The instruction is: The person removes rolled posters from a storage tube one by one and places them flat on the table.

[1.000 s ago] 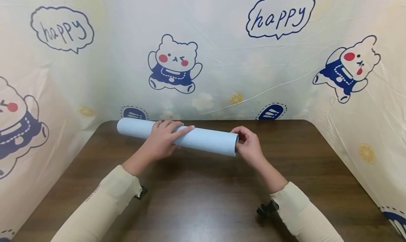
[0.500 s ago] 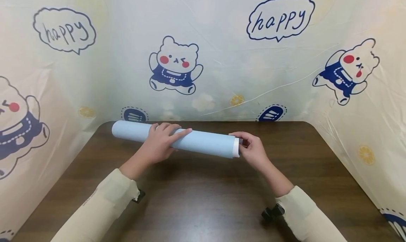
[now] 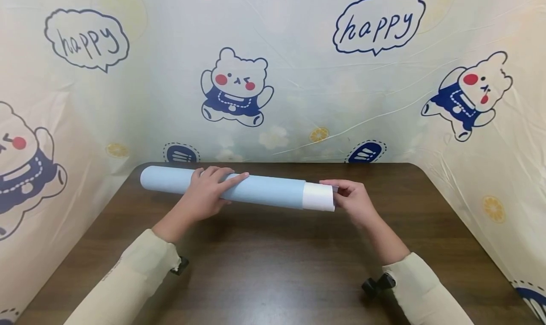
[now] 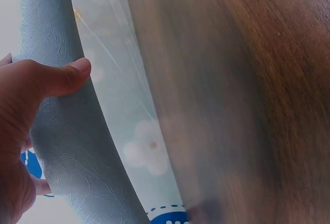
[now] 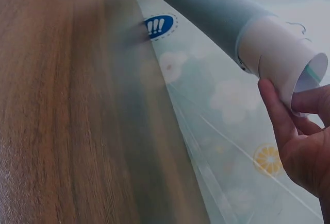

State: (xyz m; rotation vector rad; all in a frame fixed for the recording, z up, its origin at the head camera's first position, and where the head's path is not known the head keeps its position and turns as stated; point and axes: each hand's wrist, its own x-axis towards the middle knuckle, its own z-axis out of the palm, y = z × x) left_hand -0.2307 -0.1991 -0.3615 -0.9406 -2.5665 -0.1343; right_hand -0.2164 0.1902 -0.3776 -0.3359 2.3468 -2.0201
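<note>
My left hand (image 3: 204, 192) grips a long light blue tube (image 3: 268, 191) around its middle, holding it sideways over the far part of the table. In the left wrist view the thumb lies across the tube's textured surface (image 4: 77, 131). A roll of white paper (image 3: 317, 196) sticks out of the tube's right end. My right hand (image 3: 355, 199) pinches that roll at its outer end. The right wrist view shows the thumb inside the open end of the paper roll (image 5: 278, 54) and fingers along its outside. The rest of the roll is hidden in the tube.
The dark wooden table (image 3: 264, 268) spreads out below both hands. Behind it and at the sides hangs a pale printed cloth (image 3: 298, 88) with cartoon bears. A small black device sits at each wrist.
White paper has slid out of the tube's right end, and more of it shows now. My right hand has moved right with the paper; my left hand and the tube have shifted left.
</note>
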